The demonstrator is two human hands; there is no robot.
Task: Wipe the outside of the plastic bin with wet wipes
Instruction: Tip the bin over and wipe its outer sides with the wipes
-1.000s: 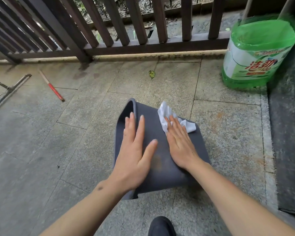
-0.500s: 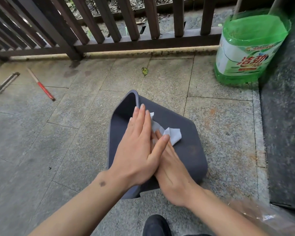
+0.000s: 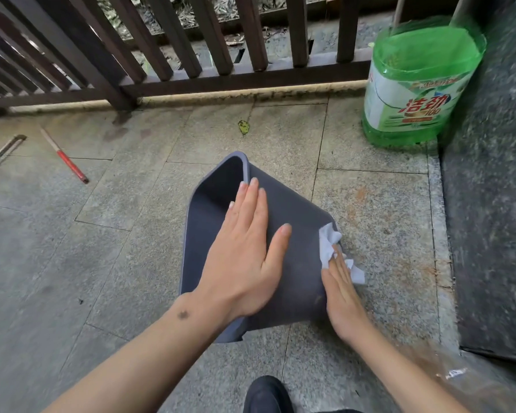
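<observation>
A dark grey plastic bin [image 3: 298,216] lies on its side on the stone floor, its open mouth facing left and away from me. My left hand [image 3: 245,254] rests flat on the bin's upper side, fingers together, thumb spread, holding nothing. My right hand [image 3: 341,290] presses a crumpled white wet wipe [image 3: 329,245] against the bin's right edge; part of the wipe sticks out past my fingers.
A big green detergent jug [image 3: 414,84] stands at the back right by a dark stone wall [image 3: 489,174]. A brown railing [image 3: 191,55] runs along the back. A red-tipped stick [image 3: 69,162] and a squeegee [image 3: 0,153] lie at the left. My shoe [image 3: 265,394] is below the bin.
My right hand slid the wipe from the middle of the bin's upper side to its right edge. The left hand stayed flat on the bin, which turned slightly.
</observation>
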